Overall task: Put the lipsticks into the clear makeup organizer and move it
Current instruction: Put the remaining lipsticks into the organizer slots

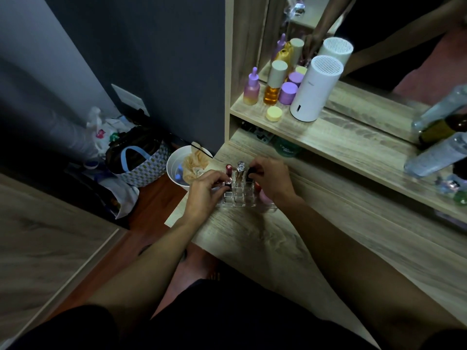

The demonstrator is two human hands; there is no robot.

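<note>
The clear makeup organizer (238, 199) stands on the wooden vanity top near its left end. A red lipstick (228, 170) and a silver-capped lipstick (240, 167) stand upright in its back slots. My left hand (206, 192) pinches a short lipstick (228, 184) at the organizer's left side. My right hand (271, 179) grips a black lipstick (250, 173) at the back right slot. A pink item (264, 197) lies half hidden under my right hand, beside the organizer.
A shelf above carries purple and amber bottles (271, 88), a yellow jar (274, 113) and a white cylinder (312, 89) before a mirror. Plastic bottles (434, 152) lie at right. On the floor at left stand a white bin (182, 165) and bags (137, 160).
</note>
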